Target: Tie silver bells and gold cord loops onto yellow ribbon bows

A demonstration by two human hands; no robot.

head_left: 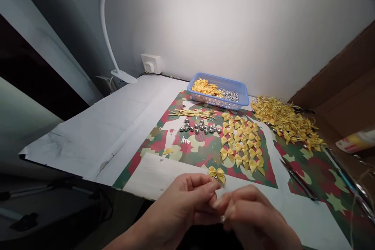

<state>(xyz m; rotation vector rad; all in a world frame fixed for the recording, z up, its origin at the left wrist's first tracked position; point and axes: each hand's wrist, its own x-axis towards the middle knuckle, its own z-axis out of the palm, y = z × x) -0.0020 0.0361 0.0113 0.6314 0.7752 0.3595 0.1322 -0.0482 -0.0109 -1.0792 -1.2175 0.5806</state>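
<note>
My left hand [195, 195] is closed in a pinch, with a yellow ribbon bow [216, 172] at the tips of its thumb and forefinger. A small silvery spot shows at the bow's lower middle. Close against it, my right hand [254, 211] has its fingers curled together, slightly blurred. A small shiny bit [223, 218] shows at its fingertips, too small to name. Beyond the hands, several yellow bows [241, 140] lie in rows on the camouflage-patterned mat [193, 148]. Left of them are loose silver bells or beads [200, 127] and a bundle of gold cords [193, 113].
A blue basket [218, 79] at the wall holds yellow bows and silver beads. Finished-looking corded bows form a pile [285, 119] on the right. Tweezers [299, 179] lie near the right hand. A clip lamp [107, 27] stands at the back left; a cardboard box side [345, 70] rises at right.
</note>
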